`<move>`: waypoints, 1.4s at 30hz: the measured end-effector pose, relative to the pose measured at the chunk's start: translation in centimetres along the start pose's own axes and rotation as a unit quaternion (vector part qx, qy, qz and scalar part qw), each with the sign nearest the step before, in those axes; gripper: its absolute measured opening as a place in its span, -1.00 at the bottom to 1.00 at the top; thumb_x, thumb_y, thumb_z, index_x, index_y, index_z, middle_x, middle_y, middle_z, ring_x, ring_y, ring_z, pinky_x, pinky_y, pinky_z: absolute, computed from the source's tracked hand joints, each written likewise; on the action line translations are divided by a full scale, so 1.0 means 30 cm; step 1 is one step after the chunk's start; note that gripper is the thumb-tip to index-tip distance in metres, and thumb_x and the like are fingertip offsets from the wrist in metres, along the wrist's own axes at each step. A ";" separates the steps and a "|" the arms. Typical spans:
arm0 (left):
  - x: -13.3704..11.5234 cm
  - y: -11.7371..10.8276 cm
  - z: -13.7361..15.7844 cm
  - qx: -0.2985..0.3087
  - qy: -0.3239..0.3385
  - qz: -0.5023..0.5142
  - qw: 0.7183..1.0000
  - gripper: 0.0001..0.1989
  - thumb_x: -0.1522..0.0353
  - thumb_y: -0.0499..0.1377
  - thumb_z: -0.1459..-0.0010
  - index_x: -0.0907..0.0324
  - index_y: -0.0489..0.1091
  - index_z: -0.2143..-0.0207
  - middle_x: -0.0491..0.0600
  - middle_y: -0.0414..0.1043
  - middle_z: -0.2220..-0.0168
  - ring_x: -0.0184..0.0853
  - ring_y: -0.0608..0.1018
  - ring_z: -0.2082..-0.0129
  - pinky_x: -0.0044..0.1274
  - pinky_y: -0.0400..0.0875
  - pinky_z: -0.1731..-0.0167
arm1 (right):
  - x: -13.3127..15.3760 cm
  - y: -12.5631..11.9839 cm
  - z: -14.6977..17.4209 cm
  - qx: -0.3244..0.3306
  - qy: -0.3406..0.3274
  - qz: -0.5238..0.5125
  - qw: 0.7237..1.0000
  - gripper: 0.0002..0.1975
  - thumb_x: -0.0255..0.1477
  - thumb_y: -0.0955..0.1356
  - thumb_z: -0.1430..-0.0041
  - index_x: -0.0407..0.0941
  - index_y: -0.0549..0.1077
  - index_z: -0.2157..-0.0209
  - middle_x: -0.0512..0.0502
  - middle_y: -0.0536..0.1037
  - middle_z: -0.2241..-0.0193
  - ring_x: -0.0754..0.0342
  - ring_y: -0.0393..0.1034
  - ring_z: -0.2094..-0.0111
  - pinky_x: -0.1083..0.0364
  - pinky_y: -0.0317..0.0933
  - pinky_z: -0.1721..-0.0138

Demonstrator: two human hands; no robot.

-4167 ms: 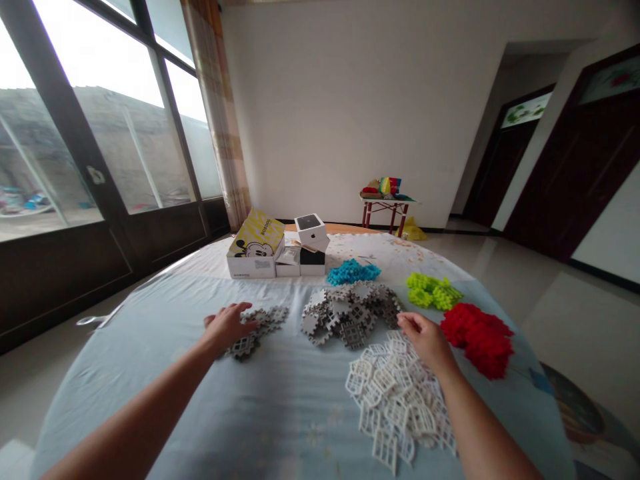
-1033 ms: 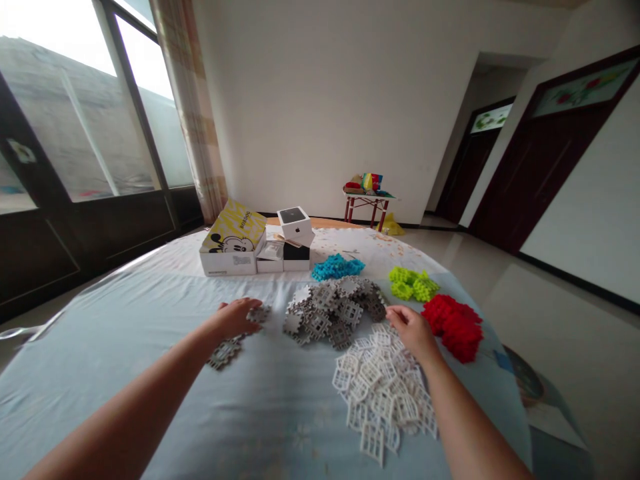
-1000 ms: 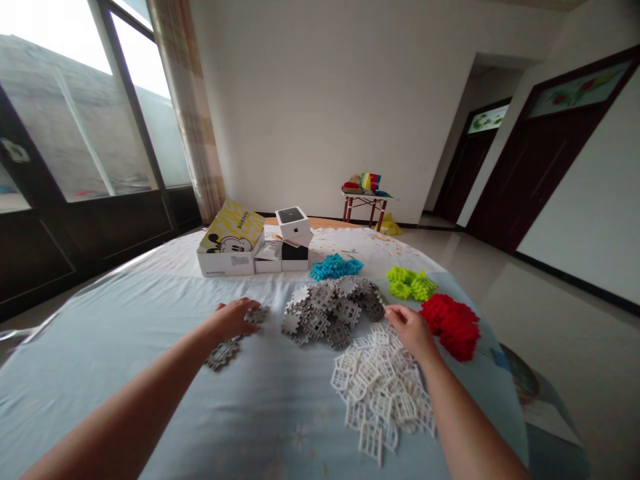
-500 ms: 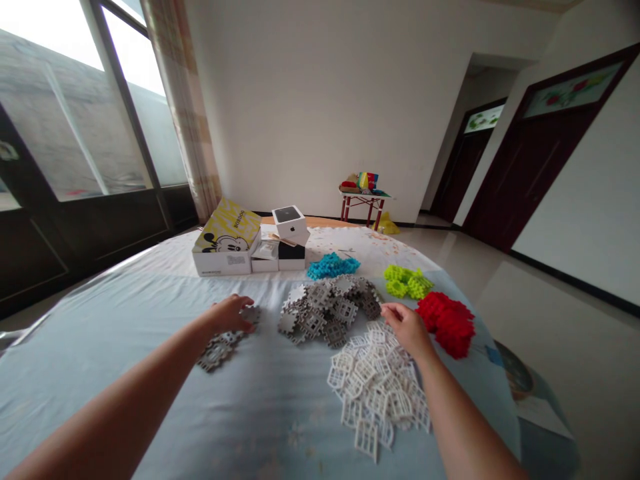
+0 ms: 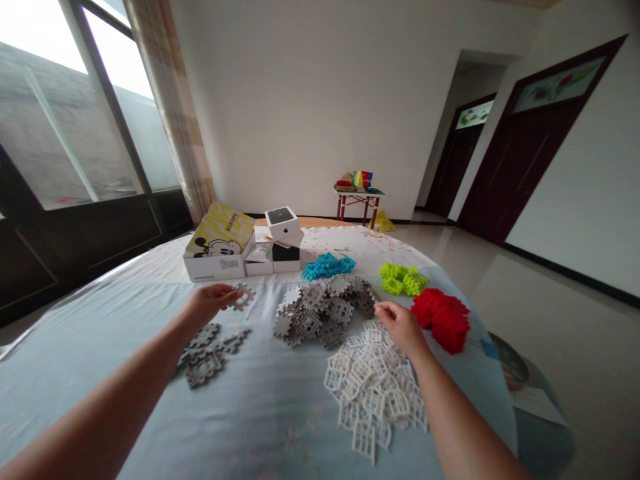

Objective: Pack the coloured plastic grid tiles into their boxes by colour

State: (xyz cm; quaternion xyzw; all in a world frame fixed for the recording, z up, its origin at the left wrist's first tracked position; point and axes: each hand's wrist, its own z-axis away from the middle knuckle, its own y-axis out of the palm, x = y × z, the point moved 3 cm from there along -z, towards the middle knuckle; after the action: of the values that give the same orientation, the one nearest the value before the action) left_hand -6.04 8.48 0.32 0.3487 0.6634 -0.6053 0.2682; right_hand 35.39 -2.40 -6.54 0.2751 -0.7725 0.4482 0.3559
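A grey square building tile [image 5: 243,297] with notched edges and an open middle is pinched in the fingers of my left hand [image 5: 215,297], held above the cloth. Below that hand lies a small group of loose grey tiles [image 5: 204,369], partly behind my left forearm. My right hand [image 5: 397,320] is closed, thumb against fingers, at the right edge of a heap of grey tiles [image 5: 313,320]. What its fingertips hold, if anything, is hidden. Just under my right hand spreads a pile of white window-shaped lattice pieces [image 5: 370,383].
Blue pieces [image 5: 327,266] lie behind the grey heap, with green pieces [image 5: 403,279] and red pieces [image 5: 443,320] to the right. A yellow-and-white box [image 5: 217,247] and a white phone box [image 5: 281,223] stand at the back left. The tablecloth [image 5: 120,320] is pale blue.
My left hand has lifted a grey tile off the small group and moved slightly left. My right hand stays by the grey heap. The view has shifted slightly.
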 end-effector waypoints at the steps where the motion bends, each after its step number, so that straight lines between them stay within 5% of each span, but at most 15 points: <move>1: -0.031 0.017 -0.003 -0.001 0.000 0.025 1.000 -0.56 0.00 0.18 0.21 0.19 0.43 0.47 -0.22 0.20 0.72 -0.46 0.25 0.66 -0.61 0.10 0.63 | 0.000 0.001 0.000 0.000 0.001 -0.004 1.000 -0.67 -0.21 0.25 -0.06 -0.16 0.47 0.30 -0.15 0.57 0.38 -0.01 0.45 0.35 0.09 0.28 0.31; 9: -0.303 0.351 -0.051 0.111 0.040 0.153 0.981 -0.52 0.01 0.25 0.25 0.27 0.47 0.45 -0.12 0.35 0.63 -0.51 0.33 0.67 -0.62 0.20 0.65 | 0.013 -0.016 -0.001 -0.019 -0.014 0.002 1.000 -0.66 -0.19 0.25 -0.06 -0.15 0.48 0.32 -0.15 0.57 0.43 -0.02 0.45 0.38 0.08 0.29 0.32; 13: -0.369 0.442 -0.096 0.108 0.064 0.152 0.980 -0.46 0.07 0.23 0.14 0.31 0.45 0.22 0.03 0.49 0.46 -0.41 0.48 0.57 -0.56 0.33 0.54 | 0.026 -0.028 -0.001 -0.022 -0.018 0.002 1.000 -0.66 -0.19 0.25 -0.07 -0.16 0.48 0.31 -0.16 0.57 0.42 -0.01 0.45 0.39 0.09 0.29 0.32; 17: -0.341 0.391 -0.114 0.036 0.095 0.088 0.991 -0.42 0.09 0.19 0.08 0.30 0.37 0.08 0.15 0.50 0.23 -0.28 0.53 0.40 -0.47 0.38 0.42 | 0.028 -0.030 -0.003 -0.027 -0.020 0.003 0.999 -0.66 -0.20 0.26 -0.06 -0.16 0.49 0.32 -0.16 0.57 0.43 -0.01 0.45 0.39 0.10 0.29 0.33; 22: -0.196 0.218 -0.033 -0.040 0.127 -0.023 0.991 -0.56 0.08 0.08 -0.01 0.19 0.40 0.17 0.07 0.47 0.19 -0.26 0.51 0.31 -0.46 0.37 0.30 | 0.018 -0.014 -0.002 -0.017 -0.019 0.003 1.000 -0.67 -0.20 0.26 -0.05 -0.14 0.49 0.32 -0.14 0.57 0.41 0.00 0.45 0.38 0.10 0.29 0.33; 28: 0.000 0.065 0.131 -0.015 0.134 -0.161 0.978 -0.58 0.07 0.00 -0.06 0.16 0.45 0.24 0.03 0.50 0.29 -0.23 0.51 0.31 -0.46 0.34 0.28 | -0.015 0.007 0.004 0.001 -0.002 0.019 1.000 -0.66 -0.18 0.26 -0.05 -0.14 0.48 0.30 -0.13 0.57 0.40 0.00 0.46 0.38 0.09 0.29 0.31; 33: 0.081 0.051 0.198 0.025 0.118 -0.264 0.957 -0.61 0.06 0.08 0.02 0.08 0.48 0.26 0.04 0.50 0.21 -0.11 0.48 0.19 -0.35 0.23 0.17 | -0.038 0.012 0.007 0.010 0.014 0.017 1.000 -0.64 -0.17 0.25 -0.04 -0.13 0.47 0.29 -0.14 0.57 0.37 -0.01 0.46 0.37 0.07 0.29 0.30; 42: 0.108 0.070 0.210 0.049 0.101 -0.327 0.938 -0.66 0.18 0.16 0.11 0.10 0.47 0.26 0.08 0.48 0.25 -0.03 0.43 0.15 -0.29 0.14 0.15 | -0.040 0.011 0.013 0.010 0.018 0.010 1.000 -0.63 -0.17 0.26 -0.02 -0.14 0.47 0.28 -0.15 0.57 0.37 -0.01 0.46 0.40 0.07 0.31 0.33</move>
State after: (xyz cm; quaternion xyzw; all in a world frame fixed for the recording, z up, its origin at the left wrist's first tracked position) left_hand -6.79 2.75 -4.28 0.1852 0.7337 -0.6530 -0.0306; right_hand 35.74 -2.46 -7.80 0.2628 -0.7642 0.4646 0.3622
